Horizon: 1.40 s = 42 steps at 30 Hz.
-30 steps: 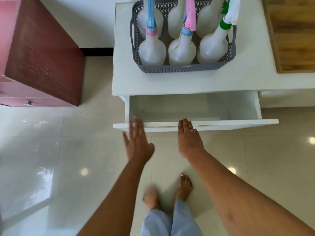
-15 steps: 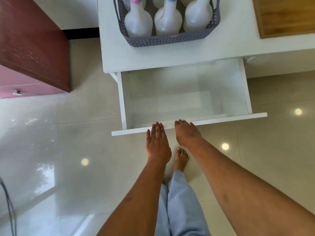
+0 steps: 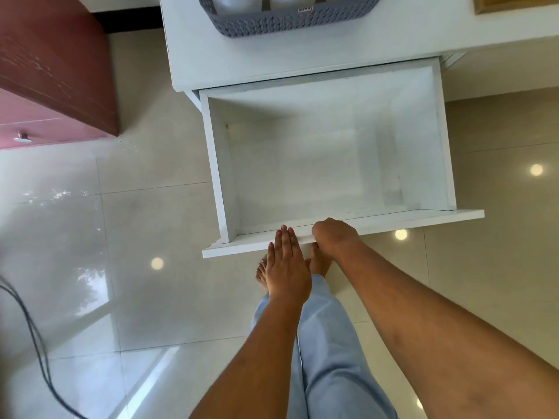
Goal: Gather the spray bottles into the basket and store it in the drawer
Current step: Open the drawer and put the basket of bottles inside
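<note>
The white drawer (image 3: 326, 164) stands pulled far out from under the white table (image 3: 193, 55), and its inside holds nothing. My right hand (image 3: 334, 235) is curled over the top edge of the drawer front. My left hand (image 3: 287, 267) lies flat with fingers together against that same front edge, just left of the right hand. At the top of the view the grey woven basket (image 3: 287, 21) sits on the table, with the rounded bases of translucent spray bottles (image 3: 239, 1) inside it; their upper parts are cut off by the frame.
A dark red cabinet (image 3: 57, 65) with a pink drawer front and small knob stands at the left. A wooden board (image 3: 514, 3) lies on the table's right corner. A dark cable (image 3: 30, 328) runs over the glossy tiled floor at lower left. My bare feet stand under the drawer front.
The drawer has slid much farther out toward me. My right hand has curled over its front edge, and my left hand has moved right, next to it. The view has tilted down.
</note>
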### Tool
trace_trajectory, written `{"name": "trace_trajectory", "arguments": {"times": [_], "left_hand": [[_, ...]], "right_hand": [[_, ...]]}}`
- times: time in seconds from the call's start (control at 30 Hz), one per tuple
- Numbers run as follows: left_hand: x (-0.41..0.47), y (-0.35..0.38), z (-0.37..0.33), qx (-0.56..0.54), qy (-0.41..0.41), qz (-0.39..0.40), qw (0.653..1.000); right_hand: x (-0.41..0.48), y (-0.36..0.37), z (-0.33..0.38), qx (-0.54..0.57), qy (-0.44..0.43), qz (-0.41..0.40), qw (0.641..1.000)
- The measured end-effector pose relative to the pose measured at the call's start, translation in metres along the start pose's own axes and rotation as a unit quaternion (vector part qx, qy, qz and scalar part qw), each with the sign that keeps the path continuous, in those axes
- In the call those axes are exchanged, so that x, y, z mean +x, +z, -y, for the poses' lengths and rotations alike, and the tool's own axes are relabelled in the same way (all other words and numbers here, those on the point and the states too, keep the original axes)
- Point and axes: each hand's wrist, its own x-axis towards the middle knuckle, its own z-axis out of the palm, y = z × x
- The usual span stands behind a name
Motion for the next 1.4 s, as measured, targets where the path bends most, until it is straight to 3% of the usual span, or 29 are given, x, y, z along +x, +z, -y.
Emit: {"name": "trace_trajectory", "arguments": {"times": [0.53,0.87,1.0,1.17,1.27,1.33,1.4], "left_hand": [[0.002,-0.009,-0.015,-0.002,-0.05,0.072,0.996],[0.0,-0.015,-0.018,-0.009,-0.058,0.058,0.997],[0.006,-0.028,-0.017,0.021,-0.051,0.097,0.994],[0.028,-0.047,-0.015,0.02,-0.06,0.213,0.975],[0.057,-0.075,-0.012,-0.064,-0.071,0.27,0.958],[0.081,-0.103,-0.006,-0.182,-0.088,0.19,0.961],[0.102,-0.139,0.005,-0.296,-0.116,0.045,0.947]], "right_hand": [[-0.006,0.016,-0.009,0.023,-0.032,-0.033,0.999],[-0.005,0.013,-0.013,0.019,-0.038,-0.013,0.999],[0.0,0.004,-0.016,0.028,-0.039,0.016,0.999],[0.018,-0.017,-0.022,0.053,-0.032,0.067,0.996],[0.036,-0.059,-0.036,0.15,-0.024,-0.001,0.988],[0.046,-0.097,-0.047,0.246,-0.021,-0.099,0.964],[0.054,-0.136,-0.06,0.322,-0.003,-0.195,0.926]]}}
